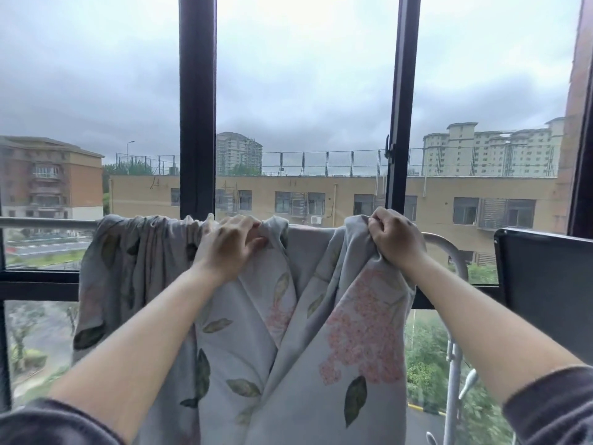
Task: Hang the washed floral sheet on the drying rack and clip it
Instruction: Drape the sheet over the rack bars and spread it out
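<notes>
We'd spread it flat before clipping: our right hand (396, 240), fisted tight round a bunch of the sheet (256, 348), should tug toward the rail's right end while our left hand (229, 244), fingers curled and pinching a fold, pins it. The sheet hangs over the rack rail (48, 222), right under both hands, bunched up toward the rail's left end.

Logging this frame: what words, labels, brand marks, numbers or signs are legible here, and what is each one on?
No text is readable in this frame.
On the floral sheet: only leaf and pink blossom prints, no lettering.
On the tan building: thin dark marks, too small to tell whether they are characters.
On the white outdoor unit on that wall: any brand is too small to read.
</notes>
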A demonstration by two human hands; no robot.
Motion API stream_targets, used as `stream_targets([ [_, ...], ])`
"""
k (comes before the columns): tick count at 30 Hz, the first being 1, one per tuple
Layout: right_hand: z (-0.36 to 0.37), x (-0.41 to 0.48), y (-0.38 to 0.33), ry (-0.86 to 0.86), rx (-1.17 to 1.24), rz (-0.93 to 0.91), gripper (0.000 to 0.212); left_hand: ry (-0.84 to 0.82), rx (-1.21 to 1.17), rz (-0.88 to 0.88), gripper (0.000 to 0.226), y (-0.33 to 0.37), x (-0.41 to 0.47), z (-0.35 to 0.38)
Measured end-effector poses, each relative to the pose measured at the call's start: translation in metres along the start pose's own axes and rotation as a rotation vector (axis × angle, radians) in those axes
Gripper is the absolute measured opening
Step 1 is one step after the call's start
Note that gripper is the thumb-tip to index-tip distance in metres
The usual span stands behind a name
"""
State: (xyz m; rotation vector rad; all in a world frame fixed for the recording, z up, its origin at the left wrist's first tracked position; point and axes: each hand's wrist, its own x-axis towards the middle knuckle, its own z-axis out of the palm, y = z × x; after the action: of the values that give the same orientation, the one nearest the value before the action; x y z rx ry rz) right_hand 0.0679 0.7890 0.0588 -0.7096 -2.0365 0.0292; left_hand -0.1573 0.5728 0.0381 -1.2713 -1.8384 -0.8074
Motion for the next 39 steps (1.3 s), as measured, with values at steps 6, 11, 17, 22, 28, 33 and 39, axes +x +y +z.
stream_targets([
  [6, -0.002, -0.004, 0.006, 0.035, 0.009, -0.009, 0.024, 0.222, -0.08, -0.062, 0.01, -0.008, 0.001, -0.002],
  [11, 0.002, -0.003, 0.006, 0.034, 0.014, -0.009, 0.024, 0.308, -0.012, -0.222, 0.015, -0.047, -0.01, -0.015],
  [17, 0.01, -0.003, -0.003, 0.069, 0.013, -0.028, 0.023, 0.314, 0.106, -0.403, 0.013, -0.052, -0.008, -0.022],
  [22, 0.009, -0.004, 0.002, 0.09, 0.007, -0.031, 0.024, 0.22, -0.002, -0.006, 0.015, -0.001, -0.005, -0.001],
  [28, 0.002, -0.003, 0.013, 0.076, 0.009, -0.034, 0.025, 0.206, -0.029, -0.095, 0.012, -0.012, 0.006, -0.002],
  [33, 0.008, -0.005, 0.0, 0.084, 0.026, -0.045, 0.024, 0.148, 0.177, -0.399, 0.018, -0.026, 0.008, -0.014],
  [39, 0.006, -0.002, -0.006, 0.069, 0.035, -0.034, 0.022, 0.124, 0.159, -0.117, 0.02, 0.032, 0.014, 0.007],
])
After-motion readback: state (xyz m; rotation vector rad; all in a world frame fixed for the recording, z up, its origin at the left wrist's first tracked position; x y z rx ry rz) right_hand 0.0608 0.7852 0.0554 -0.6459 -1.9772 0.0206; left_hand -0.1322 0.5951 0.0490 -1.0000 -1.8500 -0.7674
